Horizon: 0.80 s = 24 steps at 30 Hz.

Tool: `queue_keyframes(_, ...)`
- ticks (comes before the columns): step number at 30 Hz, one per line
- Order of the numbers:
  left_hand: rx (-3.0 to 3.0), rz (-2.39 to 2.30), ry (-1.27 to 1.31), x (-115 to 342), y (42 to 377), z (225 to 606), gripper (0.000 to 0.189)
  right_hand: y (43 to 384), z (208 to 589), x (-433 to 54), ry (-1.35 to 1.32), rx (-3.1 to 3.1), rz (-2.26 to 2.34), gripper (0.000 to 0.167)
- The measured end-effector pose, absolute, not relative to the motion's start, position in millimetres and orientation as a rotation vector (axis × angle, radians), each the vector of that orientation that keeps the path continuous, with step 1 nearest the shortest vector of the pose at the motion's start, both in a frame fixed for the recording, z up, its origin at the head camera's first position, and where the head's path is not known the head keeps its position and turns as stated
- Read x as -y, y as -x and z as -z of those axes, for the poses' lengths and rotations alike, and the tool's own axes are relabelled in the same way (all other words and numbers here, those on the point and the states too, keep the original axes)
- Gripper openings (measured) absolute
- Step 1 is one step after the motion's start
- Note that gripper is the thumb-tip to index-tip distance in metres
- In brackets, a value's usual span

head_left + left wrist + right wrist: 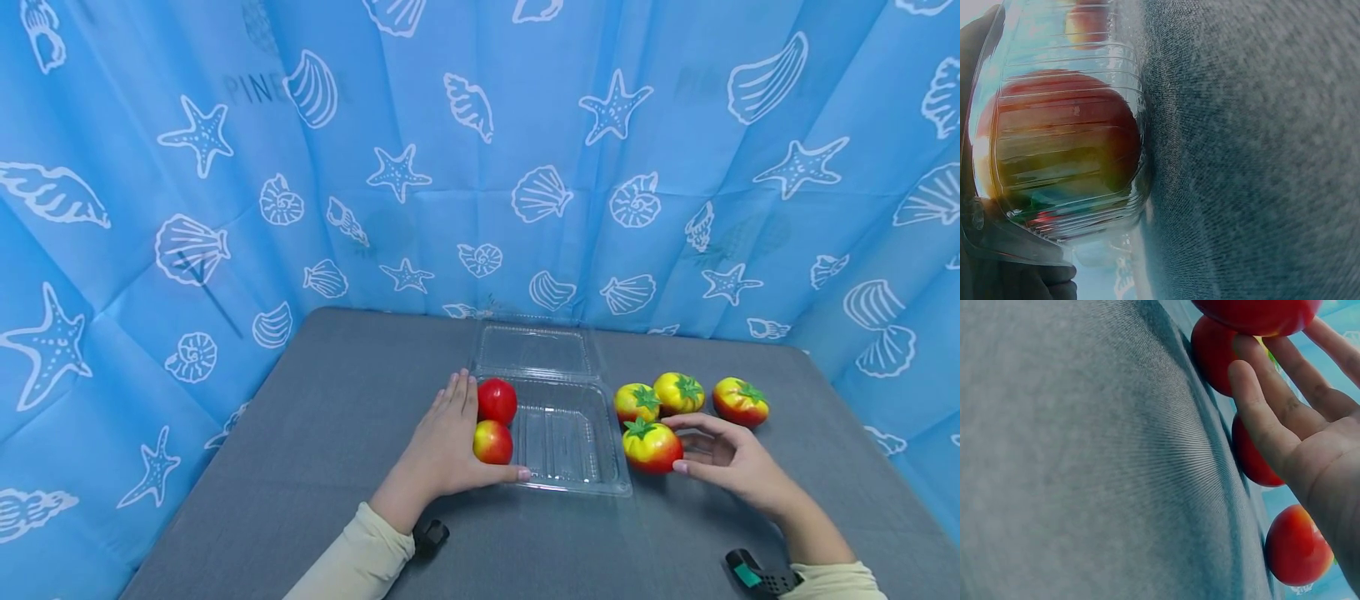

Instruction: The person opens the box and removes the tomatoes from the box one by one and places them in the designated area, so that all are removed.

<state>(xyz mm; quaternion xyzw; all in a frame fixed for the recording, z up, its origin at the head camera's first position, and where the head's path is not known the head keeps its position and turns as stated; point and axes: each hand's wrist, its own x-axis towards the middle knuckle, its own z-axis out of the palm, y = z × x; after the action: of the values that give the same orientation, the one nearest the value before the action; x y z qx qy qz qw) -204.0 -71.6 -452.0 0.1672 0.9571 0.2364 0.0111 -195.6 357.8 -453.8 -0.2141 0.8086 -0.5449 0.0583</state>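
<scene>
In the head view my left hand (pixel 442 450) lies along the left side of a clear plastic clamshell container (pixel 566 446), fingers straight and thumb spread over its front edge. Inside sit a red tomato (pixel 497 401) and a red-yellow tomato (pixel 492 442); the left wrist view shows a tomato (pixel 1066 134) through the ribbed wall. At the container's right, my right hand (pixel 731 458) holds a red-yellow tomato (pixel 652 447) with a green leafy top between thumb and fingers. The right wrist view shows this held tomato (pixel 1260 312) above the fingertips, partly out of frame.
Behind the right hand stand two more tomatoes, one yellow-topped (pixel 636 402) and one beside it (pixel 678 392). Another tomato (pixel 740 402) lies farther right. The container's open lid (pixel 536 350) lies toward the back. A blue shell-patterned curtain (pixel 480 167) borders the grey table (pixel 360 375).
</scene>
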Motion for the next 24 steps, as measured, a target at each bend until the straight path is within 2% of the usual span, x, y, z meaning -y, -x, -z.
queue_keyframes(16, -2.988, -0.731, -0.529, 71.7, 204.8, 452.5, 0.136, 198.8, 458.9, -362.6, 0.611, -2.358, 1.616, 0.048)
queue_keyframes(24, -2.993, -0.726, -0.529, 71.5, 205.2, 453.7, 0.136, 199.6, 460.4, -364.9, 0.623, -2.403, 1.601, 0.041)
